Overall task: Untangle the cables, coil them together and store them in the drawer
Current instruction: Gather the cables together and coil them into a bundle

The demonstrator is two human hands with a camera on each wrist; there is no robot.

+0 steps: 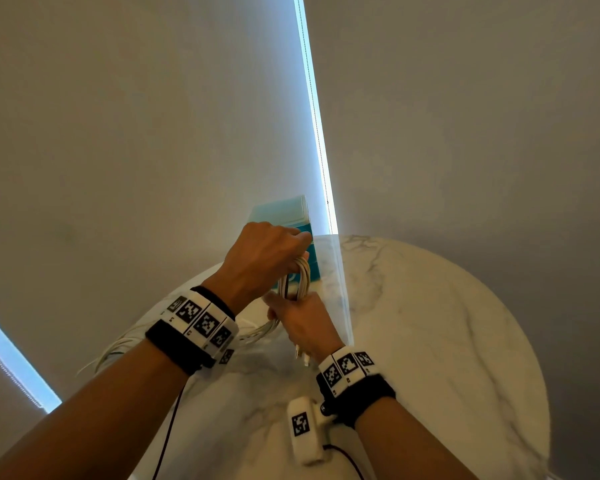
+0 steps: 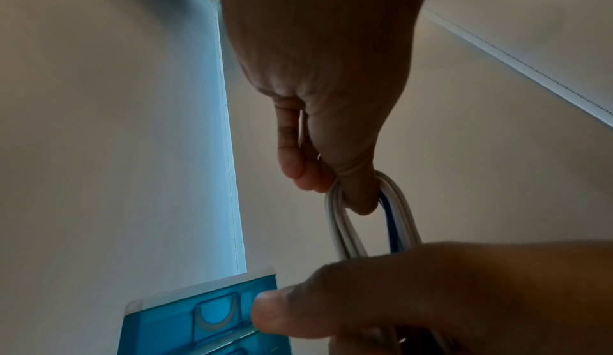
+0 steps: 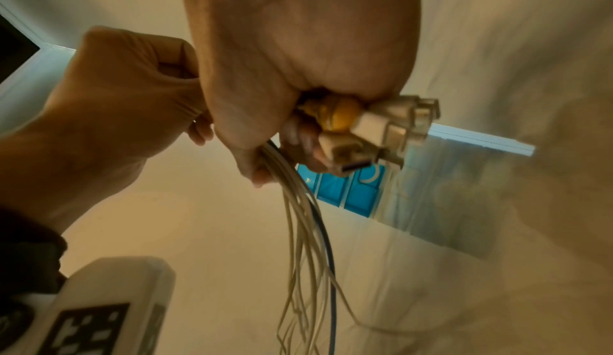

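Several white cables and one blue cable form a loop [image 1: 297, 277] held upright between my two hands above the marble table. My left hand [image 1: 265, 252] pinches the top of the loop [image 2: 371, 198] with thumb and fingers. Below it, my right hand [image 1: 300, 318] grips the lower part together with the bunched plug ends [image 3: 381, 130]. From that fist loose strands [image 3: 308, 256] hang down, and the rest of the cables [image 1: 118, 348] trails left over the table edge. A translucent blue drawer unit [image 1: 284, 216] stands just behind the hands, its drawers [image 2: 205, 316] pushed in.
The round white marble table [image 1: 430, 323] stretches to the right and toward me. Window blinds with a bead chain [image 1: 317, 133] hang close behind the drawer unit. A thin black cord [image 1: 168, 434] runs down from my left wrist band.
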